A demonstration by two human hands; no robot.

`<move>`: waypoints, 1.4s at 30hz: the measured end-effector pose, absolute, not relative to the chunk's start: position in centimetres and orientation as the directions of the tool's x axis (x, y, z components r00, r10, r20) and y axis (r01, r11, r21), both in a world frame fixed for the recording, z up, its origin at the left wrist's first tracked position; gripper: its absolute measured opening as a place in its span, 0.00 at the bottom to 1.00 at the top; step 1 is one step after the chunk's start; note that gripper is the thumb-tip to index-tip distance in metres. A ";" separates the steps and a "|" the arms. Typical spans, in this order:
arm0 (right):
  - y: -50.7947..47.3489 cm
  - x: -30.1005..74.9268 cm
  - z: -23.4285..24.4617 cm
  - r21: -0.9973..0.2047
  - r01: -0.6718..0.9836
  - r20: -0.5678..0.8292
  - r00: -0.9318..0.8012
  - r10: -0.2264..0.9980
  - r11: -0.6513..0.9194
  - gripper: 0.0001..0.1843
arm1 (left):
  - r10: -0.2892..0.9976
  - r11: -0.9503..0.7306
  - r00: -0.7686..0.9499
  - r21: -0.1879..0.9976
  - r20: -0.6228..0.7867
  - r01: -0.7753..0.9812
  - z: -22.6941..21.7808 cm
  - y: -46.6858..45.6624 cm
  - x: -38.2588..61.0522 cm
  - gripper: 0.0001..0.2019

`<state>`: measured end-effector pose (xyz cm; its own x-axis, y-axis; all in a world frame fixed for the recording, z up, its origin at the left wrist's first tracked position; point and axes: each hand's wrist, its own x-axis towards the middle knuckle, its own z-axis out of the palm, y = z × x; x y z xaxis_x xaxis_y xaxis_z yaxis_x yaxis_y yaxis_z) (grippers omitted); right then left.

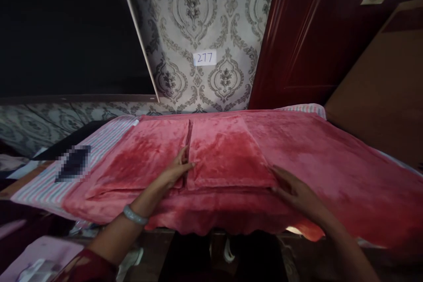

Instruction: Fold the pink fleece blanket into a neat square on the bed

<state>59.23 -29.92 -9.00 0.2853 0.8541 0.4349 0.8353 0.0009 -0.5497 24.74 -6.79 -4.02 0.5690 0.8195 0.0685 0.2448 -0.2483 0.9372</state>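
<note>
A plush red-pink blanket [313, 154] lies spread out, with two folded plush panels on it side by side. My left hand [175, 172] is at the narrow gap between the left folded panel [142, 154] and the right folded panel [224, 152]. Its thumb points right over the right panel's edge, apart from the fingers, which are partly hidden in the gap. My right hand [294, 187] touches that panel's right edge near the front corner, thumb and fingers apart.
A striped cloth [109, 141] shows under the blanket at left, with a pixelated dark patch on it. A large dark screen [72, 31] stands back left. Behind are patterned wallpaper with a "277" label [205, 57], a dark red panel [297, 35] and a brown board [380, 92] at right.
</note>
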 end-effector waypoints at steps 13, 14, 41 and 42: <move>-6.0 55.0 -1.4 -0.320 0.947 0.264 0.078 0.961 0.011 0.33 | 0.752 -0.278 0.653 0.942 0.091 0.189 -5.0 -8.2 24.6 0.47; -4.1 54.5 -1.0 -0.293 0.956 0.226 0.074 0.971 -0.004 0.32 | 0.750 -0.274 0.657 0.940 0.078 0.202 -5.0 -8.3 24.5 0.47; 6.1 51.4 -2.1 -0.155 0.988 0.047 0.012 0.999 -0.005 0.31 | 0.755 -0.306 0.656 0.893 0.015 0.332 -6.5 -9.4 24.4 0.42; 5.1 51.6 -1.6 -0.152 0.988 0.053 0.014 0.999 -0.005 0.31 | 0.755 -0.309 0.655 0.893 0.022 0.327 -6.4 -9.2 24.4 0.42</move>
